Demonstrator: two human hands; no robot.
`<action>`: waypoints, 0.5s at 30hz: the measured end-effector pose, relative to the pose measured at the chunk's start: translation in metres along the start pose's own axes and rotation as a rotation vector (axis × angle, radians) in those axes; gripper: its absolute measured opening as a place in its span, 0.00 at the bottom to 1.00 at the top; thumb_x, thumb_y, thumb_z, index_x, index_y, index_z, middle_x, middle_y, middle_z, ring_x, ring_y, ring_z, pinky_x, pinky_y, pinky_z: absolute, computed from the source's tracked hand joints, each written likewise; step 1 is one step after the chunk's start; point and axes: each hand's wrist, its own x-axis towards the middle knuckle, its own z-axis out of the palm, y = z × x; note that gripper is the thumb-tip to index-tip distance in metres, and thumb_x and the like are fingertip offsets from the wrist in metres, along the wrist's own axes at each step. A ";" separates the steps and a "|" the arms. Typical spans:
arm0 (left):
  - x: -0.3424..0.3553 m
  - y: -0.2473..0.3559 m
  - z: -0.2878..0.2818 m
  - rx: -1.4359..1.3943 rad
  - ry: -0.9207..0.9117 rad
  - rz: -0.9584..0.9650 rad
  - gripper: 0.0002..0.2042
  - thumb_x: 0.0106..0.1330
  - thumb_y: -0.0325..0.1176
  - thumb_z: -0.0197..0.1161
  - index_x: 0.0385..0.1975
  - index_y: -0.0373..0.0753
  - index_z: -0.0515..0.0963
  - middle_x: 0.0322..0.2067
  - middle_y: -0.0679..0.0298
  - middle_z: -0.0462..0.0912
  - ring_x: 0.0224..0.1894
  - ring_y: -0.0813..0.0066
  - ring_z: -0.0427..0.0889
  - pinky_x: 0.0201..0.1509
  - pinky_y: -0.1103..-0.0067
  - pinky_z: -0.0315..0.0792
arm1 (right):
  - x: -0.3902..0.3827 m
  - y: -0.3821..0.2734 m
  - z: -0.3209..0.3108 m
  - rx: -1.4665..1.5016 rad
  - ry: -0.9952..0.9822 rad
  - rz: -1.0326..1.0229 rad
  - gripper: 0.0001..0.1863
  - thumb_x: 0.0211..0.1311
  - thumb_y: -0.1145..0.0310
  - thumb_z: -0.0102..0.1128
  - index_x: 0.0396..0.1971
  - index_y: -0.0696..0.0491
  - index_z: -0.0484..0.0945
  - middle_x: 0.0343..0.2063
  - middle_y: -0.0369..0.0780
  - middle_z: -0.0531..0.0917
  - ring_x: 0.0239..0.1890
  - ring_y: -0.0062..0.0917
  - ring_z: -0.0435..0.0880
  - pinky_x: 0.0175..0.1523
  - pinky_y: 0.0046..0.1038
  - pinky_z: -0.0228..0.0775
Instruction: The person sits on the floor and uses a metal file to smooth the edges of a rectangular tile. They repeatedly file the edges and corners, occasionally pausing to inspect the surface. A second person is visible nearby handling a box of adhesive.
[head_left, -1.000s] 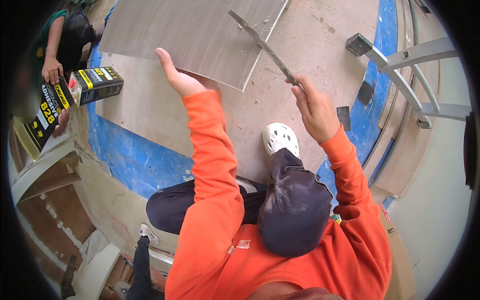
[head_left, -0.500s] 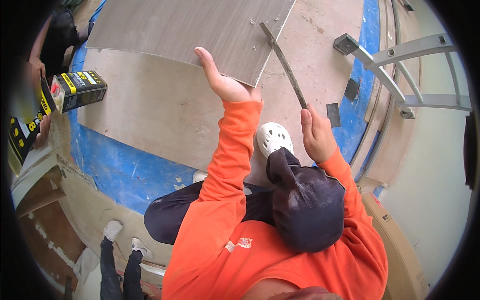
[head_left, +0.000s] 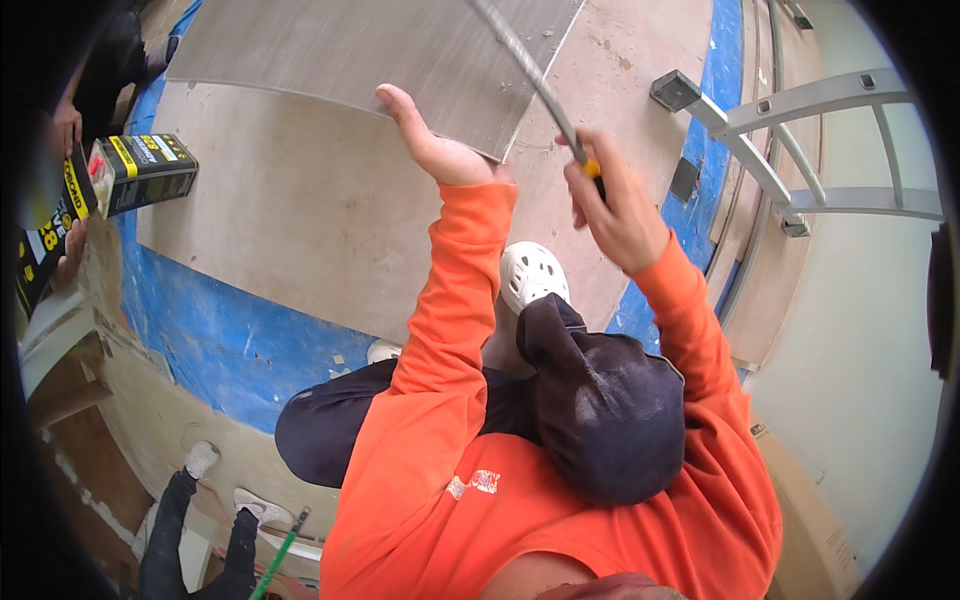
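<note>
A large grey-brown panel (head_left: 380, 50) with a fine streaked grain lies at the top, its near corner toward me. My left hand (head_left: 445, 155) supports that corner, thumb up along the near edge and the fingers hidden beneath. In my right hand (head_left: 625, 210) is a long, narrow metal file (head_left: 530, 75) with a yellow and black handle. My fingers are wrapped round the handle, and the blade slants up and left over the panel's right edge. The blade is smeared by motion, so I cannot tell whether it touches the panel. Small debris dots the panel's right part.
A metal ladder (head_left: 790, 160) stands at right. Blue sheeting (head_left: 230, 330) borders the brown floor board (head_left: 250, 200). At left are a black-and-yellow can (head_left: 150, 170) and a co-worker's hand (head_left: 70, 250) on another. A person's legs (head_left: 165, 520) and a green rod (head_left: 280, 555) show lower left; a cardboard box (head_left: 800, 490) sits lower right.
My right hand has risen and moved slightly left, carrying the file up over the panel's edge. My left hand still supports the corner. The green rod has appeared at lower left.
</note>
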 end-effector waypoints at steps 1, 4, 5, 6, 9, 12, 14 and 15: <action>0.001 0.000 0.000 -0.004 -0.014 0.002 0.48 0.70 0.66 0.50 0.78 0.40 0.40 0.78 0.60 0.39 0.77 0.64 0.46 0.79 0.68 0.47 | -0.015 0.002 0.003 -0.189 0.031 -0.069 0.17 0.76 0.66 0.51 0.59 0.56 0.69 0.18 0.42 0.71 0.19 0.26 0.75 0.29 0.35 0.67; -0.001 0.000 0.003 0.001 -0.001 0.024 0.48 0.70 0.68 0.48 0.78 0.41 0.38 0.78 0.60 0.37 0.78 0.64 0.44 0.79 0.68 0.45 | -0.057 0.001 0.009 -0.229 0.064 0.051 0.14 0.77 0.65 0.49 0.55 0.56 0.72 0.18 0.41 0.72 0.19 0.26 0.74 0.29 0.34 0.67; -0.002 0.000 0.004 0.027 0.042 0.033 0.49 0.69 0.69 0.47 0.78 0.41 0.38 0.78 0.60 0.36 0.78 0.64 0.43 0.79 0.69 0.44 | -0.065 -0.001 0.011 -0.195 0.064 0.108 0.13 0.77 0.65 0.49 0.51 0.56 0.72 0.18 0.43 0.72 0.19 0.31 0.74 0.29 0.35 0.66; -0.004 0.000 0.005 0.052 0.084 0.041 0.49 0.69 0.70 0.46 0.78 0.41 0.37 0.78 0.60 0.35 0.79 0.64 0.41 0.80 0.69 0.42 | -0.066 -0.001 0.013 -0.183 0.063 0.172 0.12 0.77 0.64 0.48 0.48 0.57 0.73 0.18 0.46 0.72 0.19 0.36 0.74 0.29 0.36 0.66; -0.011 0.001 0.008 0.252 0.186 0.054 0.49 0.69 0.71 0.42 0.78 0.41 0.37 0.79 0.61 0.32 0.80 0.65 0.35 0.80 0.70 0.34 | -0.040 0.002 0.017 -0.292 0.100 0.112 0.13 0.77 0.63 0.49 0.38 0.58 0.70 0.19 0.53 0.75 0.22 0.51 0.76 0.29 0.45 0.66; -0.015 0.004 0.011 0.328 0.244 -0.011 0.49 0.69 0.72 0.40 0.78 0.41 0.37 0.79 0.63 0.31 0.80 0.66 0.30 0.81 0.69 0.29 | 0.012 0.012 0.020 -0.339 0.165 -0.030 0.15 0.77 0.61 0.49 0.33 0.58 0.68 0.18 0.55 0.76 0.23 0.57 0.76 0.28 0.49 0.65; -0.016 0.006 0.013 0.309 0.238 -0.024 0.48 0.69 0.72 0.39 0.78 0.41 0.37 0.79 0.63 0.31 0.80 0.67 0.31 0.81 0.69 0.29 | 0.022 0.009 0.021 -0.351 0.187 -0.065 0.16 0.77 0.60 0.50 0.32 0.58 0.67 0.17 0.55 0.76 0.22 0.57 0.76 0.26 0.50 0.65; -0.015 0.006 0.012 0.311 0.229 -0.010 0.48 0.69 0.72 0.39 0.78 0.41 0.37 0.79 0.63 0.31 0.80 0.67 0.31 0.81 0.69 0.29 | 0.021 0.005 0.021 -0.371 0.182 -0.058 0.16 0.76 0.60 0.50 0.32 0.58 0.67 0.16 0.55 0.76 0.22 0.58 0.76 0.26 0.51 0.64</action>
